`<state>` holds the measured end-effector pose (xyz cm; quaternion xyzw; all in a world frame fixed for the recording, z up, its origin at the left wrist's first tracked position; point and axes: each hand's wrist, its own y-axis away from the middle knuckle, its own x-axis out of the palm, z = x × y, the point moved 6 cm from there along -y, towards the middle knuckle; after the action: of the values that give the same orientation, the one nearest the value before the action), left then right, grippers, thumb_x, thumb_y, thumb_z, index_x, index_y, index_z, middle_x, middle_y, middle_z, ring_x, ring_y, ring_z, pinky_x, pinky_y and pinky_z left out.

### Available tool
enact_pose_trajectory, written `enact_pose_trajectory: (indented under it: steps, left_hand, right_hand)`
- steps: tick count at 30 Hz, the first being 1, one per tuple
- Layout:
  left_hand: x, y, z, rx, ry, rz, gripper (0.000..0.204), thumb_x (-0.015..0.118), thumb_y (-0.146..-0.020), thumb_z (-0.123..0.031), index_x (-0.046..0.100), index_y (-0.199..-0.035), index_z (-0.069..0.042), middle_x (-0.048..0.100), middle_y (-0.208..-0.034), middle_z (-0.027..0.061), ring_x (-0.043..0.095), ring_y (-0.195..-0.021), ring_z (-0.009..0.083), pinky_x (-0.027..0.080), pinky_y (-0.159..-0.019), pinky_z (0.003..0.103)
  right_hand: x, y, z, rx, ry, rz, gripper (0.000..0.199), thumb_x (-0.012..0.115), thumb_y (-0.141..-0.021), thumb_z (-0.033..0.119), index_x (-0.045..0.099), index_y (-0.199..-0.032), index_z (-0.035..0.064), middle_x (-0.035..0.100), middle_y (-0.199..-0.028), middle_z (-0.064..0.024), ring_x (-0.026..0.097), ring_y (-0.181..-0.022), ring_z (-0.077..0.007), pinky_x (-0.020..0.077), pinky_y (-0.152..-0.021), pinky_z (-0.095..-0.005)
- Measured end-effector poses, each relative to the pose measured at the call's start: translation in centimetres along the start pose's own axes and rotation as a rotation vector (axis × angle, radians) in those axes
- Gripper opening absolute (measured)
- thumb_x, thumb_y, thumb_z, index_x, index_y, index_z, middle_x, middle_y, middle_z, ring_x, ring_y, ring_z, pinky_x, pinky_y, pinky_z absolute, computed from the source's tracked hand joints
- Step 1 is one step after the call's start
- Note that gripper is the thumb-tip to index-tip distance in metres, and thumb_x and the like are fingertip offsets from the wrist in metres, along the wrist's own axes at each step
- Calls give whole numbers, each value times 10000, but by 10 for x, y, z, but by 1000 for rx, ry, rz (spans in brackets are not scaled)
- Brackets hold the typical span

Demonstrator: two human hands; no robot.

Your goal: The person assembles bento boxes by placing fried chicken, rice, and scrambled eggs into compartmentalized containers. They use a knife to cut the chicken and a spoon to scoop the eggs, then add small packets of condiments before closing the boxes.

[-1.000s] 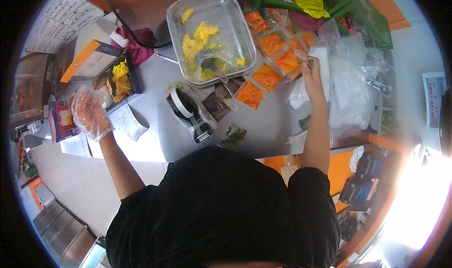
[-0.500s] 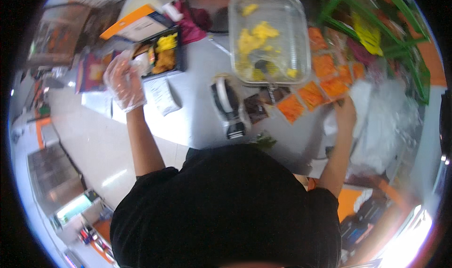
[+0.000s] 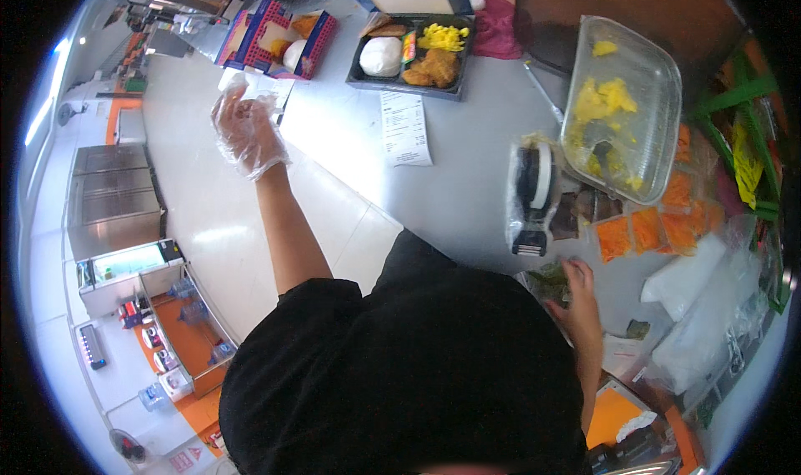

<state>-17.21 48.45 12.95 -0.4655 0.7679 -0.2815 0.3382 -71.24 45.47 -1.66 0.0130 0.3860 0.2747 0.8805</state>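
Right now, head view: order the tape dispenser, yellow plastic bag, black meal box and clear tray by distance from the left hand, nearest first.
From the gloved left hand:
1. Black meal box: up and to its right.
2. Tape dispenser: farther right, mid-table.
3. Clear tray: beyond the dispenser, farther right.
4. Yellow plastic bag: far right.

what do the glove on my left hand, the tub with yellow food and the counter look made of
Glove: thin clear plastic film, wrinkled and see-through. Tub: probably rigid clear plastic, with glossy, see-through walls. Counter: likely stainless steel, satin grey with blurred glare.
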Motion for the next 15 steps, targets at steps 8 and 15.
enact_pose_trajectory:
  steps: [8, 15]
  left_hand:
    - [4, 16, 22, -208, 156, 151, 366, 595, -809, 36, 571, -1133, -131, 547, -1133, 91, 575, -955, 177, 521, -819, 306]
    - [81, 128, -30, -350, 757, 1379, 589, 704, -760, -529, 615, -1104, -59, 626, -934, 100, 598, -785, 196, 492, -731, 374]
  right_hand:
    - [-62, 20, -21, 158, -159, -339, 333, 679, -635, 32, 563, -947, 24, 565, -1009, -119, 564, -966, -295, 441, -854, -360]
    - [-1, -64, 160, -104, -43, -320, 382, 753, -627, 106, 580, -962, 51, 544, -1020, -113, 537, -998, -286, 420, -898, -371]
